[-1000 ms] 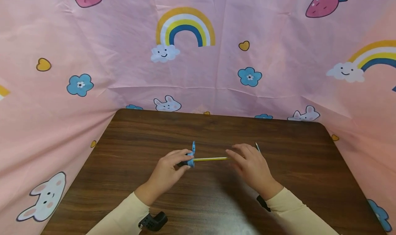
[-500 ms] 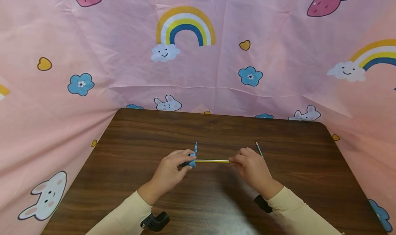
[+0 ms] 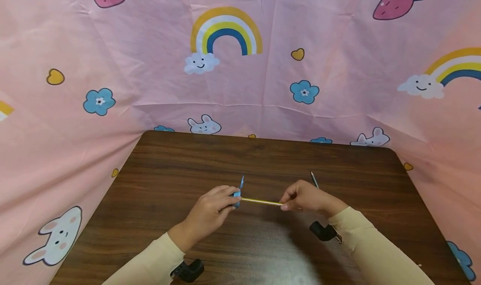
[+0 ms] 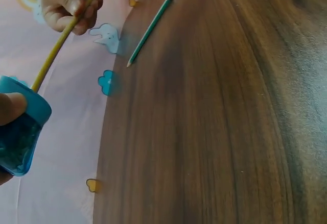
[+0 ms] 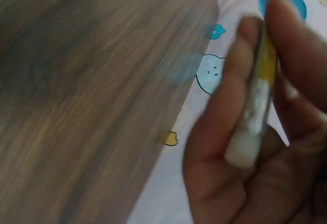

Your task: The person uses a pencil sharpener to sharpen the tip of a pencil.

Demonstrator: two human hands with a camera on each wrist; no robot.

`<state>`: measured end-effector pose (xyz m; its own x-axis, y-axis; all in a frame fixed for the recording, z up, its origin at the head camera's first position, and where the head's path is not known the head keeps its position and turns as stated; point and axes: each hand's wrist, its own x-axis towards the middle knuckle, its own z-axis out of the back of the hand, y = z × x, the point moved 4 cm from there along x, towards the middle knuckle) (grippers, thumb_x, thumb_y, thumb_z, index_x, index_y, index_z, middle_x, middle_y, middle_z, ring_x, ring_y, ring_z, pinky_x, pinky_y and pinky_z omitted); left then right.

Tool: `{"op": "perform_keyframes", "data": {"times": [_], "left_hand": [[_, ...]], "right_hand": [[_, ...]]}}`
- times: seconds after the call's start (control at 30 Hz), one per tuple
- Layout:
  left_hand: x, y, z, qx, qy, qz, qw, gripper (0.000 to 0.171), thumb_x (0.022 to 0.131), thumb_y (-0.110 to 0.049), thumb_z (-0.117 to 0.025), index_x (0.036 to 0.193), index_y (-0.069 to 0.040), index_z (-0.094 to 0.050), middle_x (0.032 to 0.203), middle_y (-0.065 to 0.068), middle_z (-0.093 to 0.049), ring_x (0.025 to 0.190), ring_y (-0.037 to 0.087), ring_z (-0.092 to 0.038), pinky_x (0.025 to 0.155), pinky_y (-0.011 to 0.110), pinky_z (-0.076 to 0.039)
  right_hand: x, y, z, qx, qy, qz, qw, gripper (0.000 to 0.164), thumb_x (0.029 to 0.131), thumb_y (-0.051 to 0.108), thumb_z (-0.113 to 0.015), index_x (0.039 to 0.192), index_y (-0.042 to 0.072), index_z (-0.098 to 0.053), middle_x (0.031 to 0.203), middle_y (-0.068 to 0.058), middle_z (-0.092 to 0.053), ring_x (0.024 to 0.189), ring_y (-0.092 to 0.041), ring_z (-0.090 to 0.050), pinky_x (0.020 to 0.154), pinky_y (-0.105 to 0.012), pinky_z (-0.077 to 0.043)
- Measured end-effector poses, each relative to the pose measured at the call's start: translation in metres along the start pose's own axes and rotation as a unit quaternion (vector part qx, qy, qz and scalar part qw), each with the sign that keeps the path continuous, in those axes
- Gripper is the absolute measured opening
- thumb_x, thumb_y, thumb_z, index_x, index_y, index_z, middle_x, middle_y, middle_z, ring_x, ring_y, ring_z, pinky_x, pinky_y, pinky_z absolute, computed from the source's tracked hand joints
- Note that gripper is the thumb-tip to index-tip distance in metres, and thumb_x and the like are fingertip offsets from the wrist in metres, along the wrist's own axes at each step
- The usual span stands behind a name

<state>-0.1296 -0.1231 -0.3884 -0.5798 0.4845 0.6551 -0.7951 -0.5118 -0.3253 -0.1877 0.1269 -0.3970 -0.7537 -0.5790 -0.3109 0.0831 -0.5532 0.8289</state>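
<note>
My left hand (image 3: 206, 212) grips a blue pencil sharpener (image 4: 31, 104) with a see-through shavings container, its flip lid (image 3: 242, 181) standing up. A yellow pencil (image 3: 261, 201) runs from the sharpener across to my right hand (image 3: 310, 198); its front end is hidden in the sharpener. Thumb and fingers of the right hand pinch this pencil near its back end. In the right wrist view the pencil's whitish eraser (image 5: 242, 150) points back toward the palm. Both hands are held up over the table.
A green pencil (image 4: 152, 28) with a white eraser lies on the brown wooden table (image 3: 180, 160), partly behind the right hand in the head view. Pink printed cloth (image 3: 158, 68) hangs along the table's back and sides.
The right hand, loose at the pencil's end a second ago, has closed on it and turned over at the wrist. The sharpener and pencil have shifted slightly, and the pencil now slants down to the right.
</note>
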Motion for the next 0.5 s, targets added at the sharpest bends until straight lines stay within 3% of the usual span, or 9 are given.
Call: {"op": "perform_keyframes", "data": {"times": [0.07,0.13,0.2,0.27,0.33,0.37,0.43,0.5], "left_hand": [[0.001,0.001,0.001,-0.003,0.004,0.014,0.9999,0.034,0.069,0.005,-0.081,0.102,0.0,-0.075,0.109,0.013,-0.07,0.106,0.027,-0.064,0.085,0.031,-0.057],[0.002,0.002,0.003,-0.013,0.005,0.035,0.9993,0.035,0.071,0.005,-0.08,0.105,0.0,-0.074,0.112,0.013,-0.069,0.108,0.027,-0.063,0.084,0.03,-0.057],[0.003,0.004,0.005,-0.023,0.004,0.061,0.9979,0.036,0.073,0.004,-0.08,0.108,-0.001,-0.073,0.116,0.013,-0.068,0.11,0.027,-0.062,0.079,0.026,-0.057],[0.004,0.005,0.007,-0.037,0.002,0.092,0.995,0.037,0.074,0.004,-0.079,0.11,-0.002,-0.073,0.119,0.013,-0.067,0.111,0.027,-0.061,0.074,0.022,-0.057],[0.005,0.006,0.009,-0.052,-0.001,0.128,0.9904,0.037,0.075,0.004,-0.078,0.111,-0.002,-0.072,0.121,0.013,-0.066,0.11,0.027,-0.061,0.068,0.019,-0.057],[0.005,0.007,0.011,-0.057,-0.003,0.143,0.9881,0.037,0.075,0.004,-0.078,0.111,-0.003,-0.072,0.122,0.012,-0.065,0.11,0.027,-0.062,0.066,0.02,-0.057],[0.005,0.007,0.013,-0.067,-0.004,0.17,0.9831,0.036,0.077,0.004,-0.077,0.112,-0.003,-0.072,0.123,0.011,-0.065,0.109,0.026,-0.062,0.065,0.021,-0.057],[0.006,0.008,0.014,-0.073,-0.002,0.187,0.9796,0.036,0.077,0.004,-0.077,0.112,-0.003,-0.072,0.123,0.011,-0.064,0.108,0.025,-0.062,0.065,0.023,-0.057]], "right_hand": [[-0.002,0.003,-0.001,-0.063,-0.039,0.018,0.997,0.013,0.088,0.013,-0.071,0.094,0.002,-0.074,0.085,0.0,-0.069,0.069,-0.008,-0.056,0.057,-0.025,-0.048],[-0.005,0.008,-0.003,-0.156,-0.103,0.054,0.981,0.017,0.087,0.018,-0.072,0.101,0.009,-0.074,0.092,0.002,-0.068,0.08,-0.009,-0.059,0.064,-0.027,-0.051],[-0.01,0.014,-0.005,-0.253,-0.178,0.11,0.945,0.027,0.083,0.023,-0.076,0.108,0.012,-0.074,0.098,0.002,-0.066,0.087,-0.012,-0.061,0.07,-0.031,-0.053],[-0.015,0.02,-0.008,-0.336,-0.257,0.176,0.889,0.038,0.077,0.025,-0.082,0.113,0.014,-0.073,0.1,-0.001,-0.064,0.091,-0.017,-0.06,0.073,-0.036,-0.053],[-0.02,0.024,-0.01,-0.383,-0.319,0.239,0.833,0.048,0.071,0.023,-0.087,0.115,0.014,-0.072,0.104,-0.005,-0.063,0.094,-0.023,-0.059,0.075,-0.04,-0.053],[-0.021,0.024,-0.011,-0.396,-0.342,0.264,0.81,0.049,0.069,0.02,-0.088,0.114,0.013,-0.071,0.105,-0.006,-0.063,0.094,-0.025,-0.06,0.076,-0.043,-0.053],[-0.024,0.023,-0.012,-0.403,-0.367,0.3,0.783,0.047,0.069,0.015,-0.087,0.113,0.012,-0.071,0.106,-0.009,-0.063,0.093,-0.027,-0.06,0.076,-0.045,-0.053],[-0.025,0.02,-0.012,-0.406,-0.379,0.319,0.768,0.038,0.076,0.013,-0.082,0.113,0.011,-0.071,0.105,-0.011,-0.062,0.093,-0.029,-0.06,0.077,-0.049,-0.053]]}}
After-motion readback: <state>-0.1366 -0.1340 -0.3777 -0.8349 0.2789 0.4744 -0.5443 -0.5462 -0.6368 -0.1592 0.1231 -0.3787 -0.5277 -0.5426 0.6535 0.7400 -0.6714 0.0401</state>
